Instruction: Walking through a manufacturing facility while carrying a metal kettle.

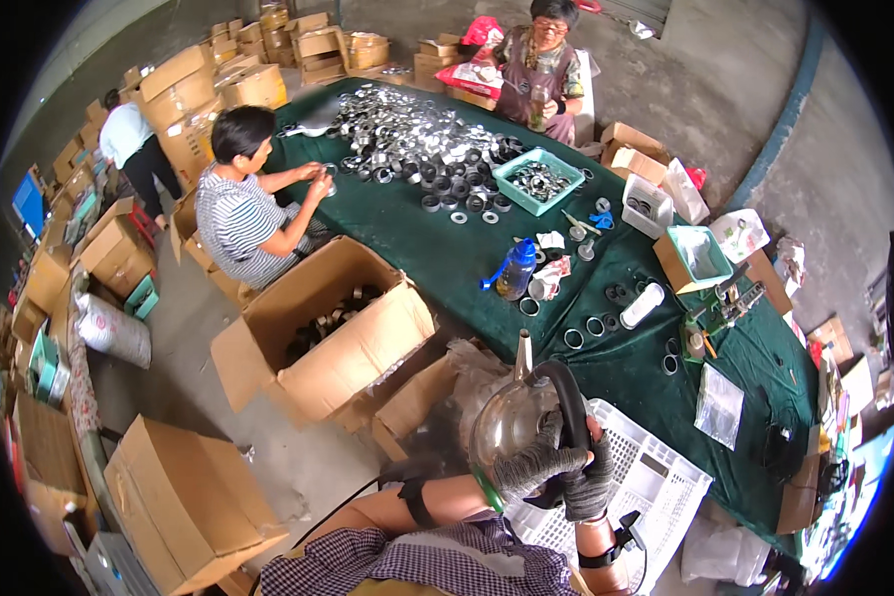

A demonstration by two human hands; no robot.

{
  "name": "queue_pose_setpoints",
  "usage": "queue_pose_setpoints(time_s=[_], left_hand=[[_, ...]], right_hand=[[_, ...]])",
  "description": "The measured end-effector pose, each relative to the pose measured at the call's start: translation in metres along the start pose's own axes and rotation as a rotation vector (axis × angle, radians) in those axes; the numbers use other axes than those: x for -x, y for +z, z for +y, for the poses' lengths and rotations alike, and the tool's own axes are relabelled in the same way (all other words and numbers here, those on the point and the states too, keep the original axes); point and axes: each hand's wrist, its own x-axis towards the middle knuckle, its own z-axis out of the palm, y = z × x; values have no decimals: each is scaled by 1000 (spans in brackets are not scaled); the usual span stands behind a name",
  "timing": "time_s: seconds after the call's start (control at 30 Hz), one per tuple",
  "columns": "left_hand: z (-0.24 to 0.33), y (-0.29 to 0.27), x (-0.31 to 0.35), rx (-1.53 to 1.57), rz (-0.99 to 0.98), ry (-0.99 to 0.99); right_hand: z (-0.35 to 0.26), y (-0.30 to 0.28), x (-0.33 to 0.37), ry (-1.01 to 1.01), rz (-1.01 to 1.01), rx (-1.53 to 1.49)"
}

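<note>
A shiny round metal kettle [502,422] is in front of me, its narrow spout pointing away and its thick black handle [569,407] arching over the right side. My right hand [588,479], in a grey fingerless glove, is closed round the lower end of the handle. Against the kettle's near side, beside the handle, my left hand [534,463] wears a matching glove and has its fingers curled. Both hands are close together and partly hide the kettle's near end. Under and beside my right hand lies a white slotted plastic crate [680,484].
On the green-covered table [407,233] lie a heap of metal rings [407,129], a teal basket [539,181], a blue bottle [515,270] and loose rings. An open carton [358,370] stands left of the kettle. One person [248,209] sits left; another [541,74] is across the table.
</note>
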Motion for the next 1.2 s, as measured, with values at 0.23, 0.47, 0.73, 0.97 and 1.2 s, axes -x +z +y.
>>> queue_pose_setpoints(time_s=[0.23,0.47,0.73,0.97,1.2], left_hand=[[-15,-78,-33,321,-150,-70],[-14,-149,-60,181,-398,-187],[-35,-174,-76,362,-372,-232],[-47,-159,-92,411,-320,-273],[-71,-105,-106,414,-102,-194]], right_hand=[[-12,83,-44,81,108,-48],[22,136,-61,90,278,-10],[33,166,-83,98,287,35],[76,135,-86,83,252,105],[118,80,-95,340,210,-275]])
